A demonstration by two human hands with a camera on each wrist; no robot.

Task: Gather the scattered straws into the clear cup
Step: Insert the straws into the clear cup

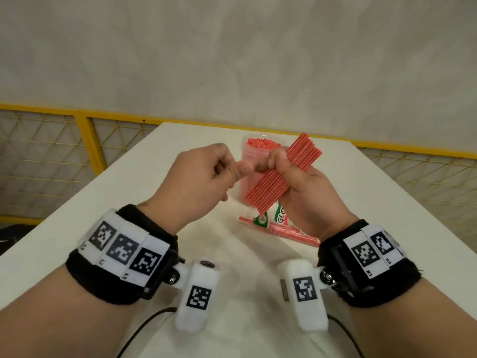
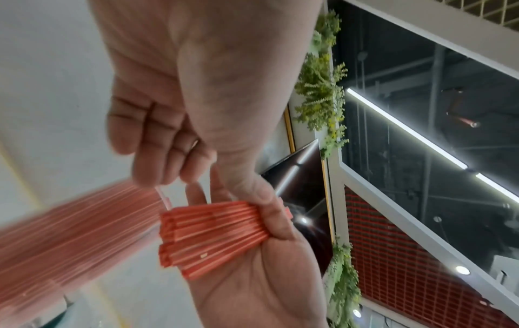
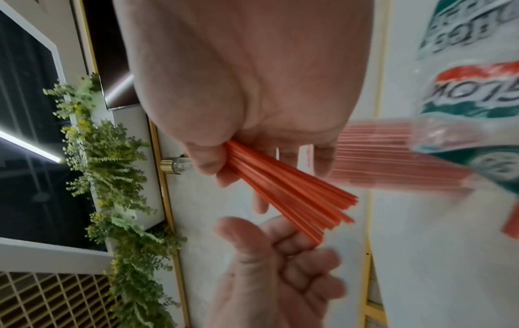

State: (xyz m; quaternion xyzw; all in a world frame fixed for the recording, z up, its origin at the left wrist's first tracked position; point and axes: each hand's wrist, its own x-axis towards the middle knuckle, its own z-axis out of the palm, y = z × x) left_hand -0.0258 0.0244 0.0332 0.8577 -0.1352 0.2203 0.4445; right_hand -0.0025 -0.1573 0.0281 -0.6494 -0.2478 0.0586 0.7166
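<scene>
White table (image 1: 124, 202) under everything, yellow railing (image 1: 85, 140) behind. On the table, a clear cup (image 1: 251, 161) standing upright, full of red straws, partly hidden behind the hands. In front of it a printed plastic bag (image 1: 273, 218) with more straws lying flat. Right hand (image 1: 307, 192) raised above the table, fingers curled round a bundle of red straws (image 1: 281, 174), tilted. Left hand (image 1: 204, 177) just beside, fingers curled, thumb near the bundle; cannot tell whether pinching any straw.

Right hand (image 1: 307, 187) grips straws (image 1: 284, 174) above cup (image 1: 247, 153).
</scene>
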